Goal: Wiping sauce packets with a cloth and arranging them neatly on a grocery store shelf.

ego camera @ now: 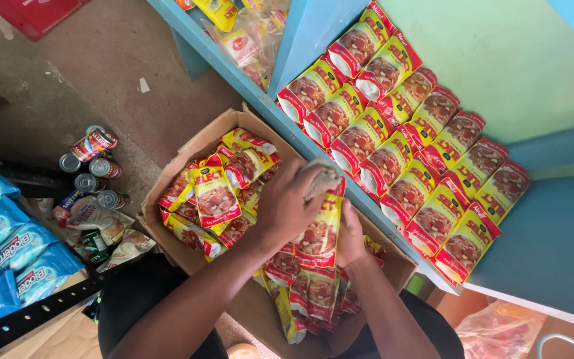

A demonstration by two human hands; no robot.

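Over the cardboard box (167,199), your left hand (287,203) rubs a grey cloth (320,178) on a yellow-red sachet (319,233) clamped in your right hand (350,236). Judged next: a careful set-down beside the shelf rows (406,146).

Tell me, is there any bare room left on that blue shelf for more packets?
Yes: the blue shelf is bare right of the rows of packets, towards the wall. The cardboard box is crowded with packets, and both hands, left and right, grip one packet over it. Cans crowd the floor beside it.
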